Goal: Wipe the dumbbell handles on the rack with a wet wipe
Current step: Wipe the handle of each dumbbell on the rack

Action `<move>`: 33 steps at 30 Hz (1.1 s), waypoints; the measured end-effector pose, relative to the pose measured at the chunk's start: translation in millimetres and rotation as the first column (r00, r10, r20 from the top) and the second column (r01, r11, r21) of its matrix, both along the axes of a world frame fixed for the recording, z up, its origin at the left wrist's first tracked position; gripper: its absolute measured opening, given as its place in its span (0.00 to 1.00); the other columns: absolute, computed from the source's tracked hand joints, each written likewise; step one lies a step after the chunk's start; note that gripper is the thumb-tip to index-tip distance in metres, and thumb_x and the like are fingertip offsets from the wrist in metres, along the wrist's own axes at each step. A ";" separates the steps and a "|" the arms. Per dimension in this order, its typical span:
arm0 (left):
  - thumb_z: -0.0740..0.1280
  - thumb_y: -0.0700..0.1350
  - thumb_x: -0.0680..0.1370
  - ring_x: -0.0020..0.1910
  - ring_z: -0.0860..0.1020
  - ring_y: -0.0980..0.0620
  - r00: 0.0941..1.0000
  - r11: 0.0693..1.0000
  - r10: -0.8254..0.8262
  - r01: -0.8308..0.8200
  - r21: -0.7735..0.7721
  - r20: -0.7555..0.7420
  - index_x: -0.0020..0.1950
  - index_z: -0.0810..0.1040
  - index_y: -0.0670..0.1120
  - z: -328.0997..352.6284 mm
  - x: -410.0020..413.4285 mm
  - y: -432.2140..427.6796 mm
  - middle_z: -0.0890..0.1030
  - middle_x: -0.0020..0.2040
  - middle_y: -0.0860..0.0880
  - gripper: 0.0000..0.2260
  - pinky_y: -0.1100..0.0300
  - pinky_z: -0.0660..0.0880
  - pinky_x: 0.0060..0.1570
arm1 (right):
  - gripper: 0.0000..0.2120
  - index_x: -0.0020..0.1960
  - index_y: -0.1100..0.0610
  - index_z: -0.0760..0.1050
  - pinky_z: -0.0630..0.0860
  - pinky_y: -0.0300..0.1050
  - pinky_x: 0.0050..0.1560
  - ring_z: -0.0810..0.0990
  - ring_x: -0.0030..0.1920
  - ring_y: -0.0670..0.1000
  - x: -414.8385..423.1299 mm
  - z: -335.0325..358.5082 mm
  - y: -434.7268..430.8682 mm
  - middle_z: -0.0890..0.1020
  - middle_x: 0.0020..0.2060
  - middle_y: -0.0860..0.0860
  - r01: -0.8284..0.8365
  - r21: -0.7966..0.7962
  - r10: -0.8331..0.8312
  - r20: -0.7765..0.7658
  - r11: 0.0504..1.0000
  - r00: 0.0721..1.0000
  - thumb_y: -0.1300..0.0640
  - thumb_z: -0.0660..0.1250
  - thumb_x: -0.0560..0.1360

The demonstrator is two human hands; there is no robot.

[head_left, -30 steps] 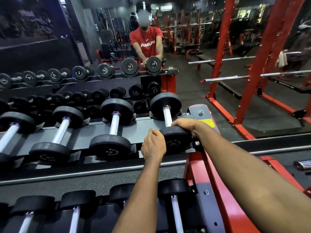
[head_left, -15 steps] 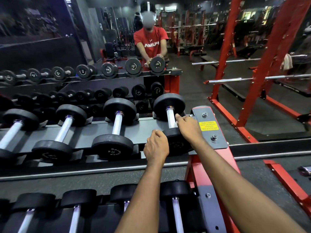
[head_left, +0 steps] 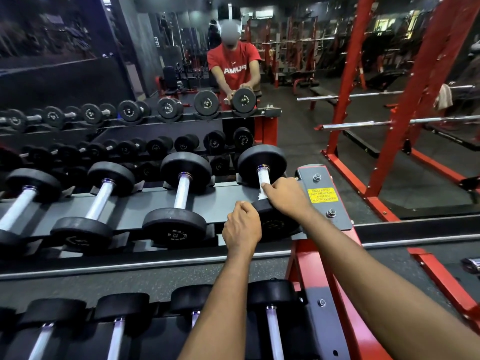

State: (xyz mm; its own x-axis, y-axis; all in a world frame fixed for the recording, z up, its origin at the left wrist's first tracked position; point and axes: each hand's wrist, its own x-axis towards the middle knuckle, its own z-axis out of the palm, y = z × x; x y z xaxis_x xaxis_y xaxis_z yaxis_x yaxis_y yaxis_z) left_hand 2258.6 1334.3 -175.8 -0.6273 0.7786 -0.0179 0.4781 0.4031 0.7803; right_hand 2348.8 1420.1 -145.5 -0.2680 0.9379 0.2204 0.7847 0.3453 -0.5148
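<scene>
Both arms reach out straight ahead over the lower tier toward the top shelf of the rack (head_left: pixel 223 201). The right hand (head_left: pixel 285 196) is down on the handle (head_left: pixel 262 178) of the rightmost dumbbell (head_left: pixel 262 162), knuckles up, fingers curled over the bar near the closer head. A bit of white wet wipe (head_left: pixel 260 196) pokes out from under those fingers, right against the handle, so the wipe is basically sandwiched between palm and bar. The wrist sits over the inner edge of the near weight head (head_left: pixel 275 224), and the forearm runs back diagonally to the lower right.

The left hand (head_left: pixel 242 227) is balled up with its back facing the camera, tucked against the left side of that same near head, thumb on top. Honestly can't tell if it's grabbing anything or just bracing there.

That dumbbell is the end one on the shelf, right beside the grey end plate (head_left: pixel 326 216) with the yellow sticker (head_left: pixel 322 195). More dumbbells (head_left: pixel 181 193) line up to its left. The mirror (head_left: pixel 161 74) behind shows the person (head_left: pixel 233 66) leaning in, both hands on the weight.
</scene>
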 end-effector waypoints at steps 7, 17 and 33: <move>0.46 0.48 0.84 0.57 0.76 0.36 1.000 1.000 0.004 -0.004 0.013 0.026 0.56 0.75 0.43 -0.1 0.3 0.0 0.79 0.57 0.37 0.19 0.47 0.70 0.56 | 0.26 0.49 0.63 0.77 0.66 0.48 0.50 0.75 0.59 0.63 3.7 2.3 3.1 0.80 0.56 0.64 -0.148 -0.196 0.163 0.065 0.970 0.985 0.42 0.53 0.82; 0.45 0.48 0.84 0.58 0.75 0.37 1.000 1.000 0.001 -0.001 -0.010 0.030 0.57 0.74 0.44 0.7 -0.4 -0.5 0.79 0.59 0.38 0.19 0.47 0.69 0.56 | 0.25 0.53 0.60 0.78 0.68 0.52 0.58 0.74 0.60 0.63 6.9 4.0 6.2 0.80 0.53 0.63 -0.375 -0.114 0.391 0.194 0.920 0.900 0.44 0.50 0.83; 0.45 0.47 0.83 0.58 0.75 0.38 1.000 1.000 0.005 -0.004 -0.014 0.013 0.57 0.74 0.44 -4.0 -1.3 3.2 0.79 0.59 0.39 0.19 0.47 0.69 0.55 | 0.40 0.34 0.60 0.75 0.67 0.51 0.59 0.77 0.41 0.53 2.9 10.8 35.0 0.80 0.33 0.55 -0.568 -0.045 0.514 0.489 0.822 0.705 0.29 0.40 0.74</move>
